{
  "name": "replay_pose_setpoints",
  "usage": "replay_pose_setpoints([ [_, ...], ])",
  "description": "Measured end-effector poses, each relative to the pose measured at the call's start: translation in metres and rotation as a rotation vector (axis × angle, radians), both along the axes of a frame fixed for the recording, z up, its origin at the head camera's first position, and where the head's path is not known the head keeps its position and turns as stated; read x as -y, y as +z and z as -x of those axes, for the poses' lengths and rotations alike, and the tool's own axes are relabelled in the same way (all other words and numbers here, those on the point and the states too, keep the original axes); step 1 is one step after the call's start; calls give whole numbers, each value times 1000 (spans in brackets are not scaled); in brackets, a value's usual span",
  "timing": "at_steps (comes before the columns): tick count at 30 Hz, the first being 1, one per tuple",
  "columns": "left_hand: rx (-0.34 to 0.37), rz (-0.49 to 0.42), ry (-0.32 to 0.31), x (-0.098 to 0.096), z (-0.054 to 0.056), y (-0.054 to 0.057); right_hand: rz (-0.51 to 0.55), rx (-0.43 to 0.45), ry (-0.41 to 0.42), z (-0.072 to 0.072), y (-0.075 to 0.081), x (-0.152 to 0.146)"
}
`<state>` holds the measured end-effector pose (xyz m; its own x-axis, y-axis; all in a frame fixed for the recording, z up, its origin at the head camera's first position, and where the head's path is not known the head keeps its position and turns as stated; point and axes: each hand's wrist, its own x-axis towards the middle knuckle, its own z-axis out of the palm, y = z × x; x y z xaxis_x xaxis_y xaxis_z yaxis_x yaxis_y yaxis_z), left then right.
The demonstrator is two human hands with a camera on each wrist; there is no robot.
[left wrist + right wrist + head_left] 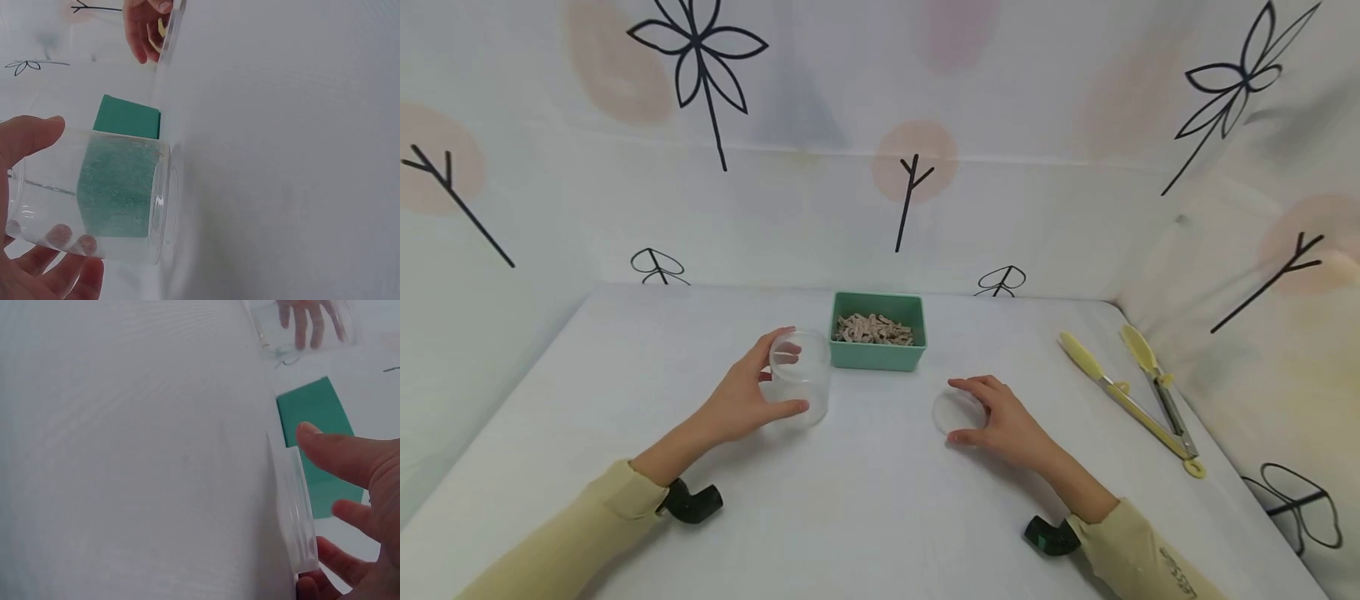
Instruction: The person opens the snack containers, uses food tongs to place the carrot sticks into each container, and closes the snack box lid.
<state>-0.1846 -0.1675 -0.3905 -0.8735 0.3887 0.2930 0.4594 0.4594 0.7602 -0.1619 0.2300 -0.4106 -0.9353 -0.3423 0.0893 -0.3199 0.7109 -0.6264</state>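
1. plastic jar [811, 382], gripped by the left hand [745, 396] beside the green bin [878, 357]; a sideways slip could knock them together.
2. right hand [1003, 423] curves round the clear lid [953, 412], on or just above the table [865, 492]; uneven pressure might flip it.

Free lane, apparently, jar [806, 379] to lid [958, 414]

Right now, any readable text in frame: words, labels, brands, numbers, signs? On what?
Nothing reads for certain.
Right sleeve: dark lettering near the cuff, too small and blurred to quote.
Clear container, clear lid, green box, tongs: no text seen.
Backdrop: plant drawings and soft color patches, no words or numbers seen.
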Motion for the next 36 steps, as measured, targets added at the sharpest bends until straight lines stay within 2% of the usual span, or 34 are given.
replay_pose_setpoints([
  [7, 30, -15, 8, 14, 8, -5, 26, 50, -12, 1, 4, -8],
  [13, 47, -18, 18, 21, 13, -9, 57, 9, -53, 2, 14, -26],
  [16, 64, -14, 17, 22, 15, -9, 46, -52, -128, 4, 24, -43],
  [21, 104, -20, 26, 21, 17, -4, -19, -213, -302, 6, 37, -86],
  [24, 131, -31, 34, 19, 19, 0, -54, -250, -412, 5, 40, -114],
  [29, 156, -45, 48, 16, 20, 5, -96, -194, -560, 3, 36, -152],
  [36, 125, -101, 4, 13, 25, 7, -193, -12, -732, -2, 21, -182],
])
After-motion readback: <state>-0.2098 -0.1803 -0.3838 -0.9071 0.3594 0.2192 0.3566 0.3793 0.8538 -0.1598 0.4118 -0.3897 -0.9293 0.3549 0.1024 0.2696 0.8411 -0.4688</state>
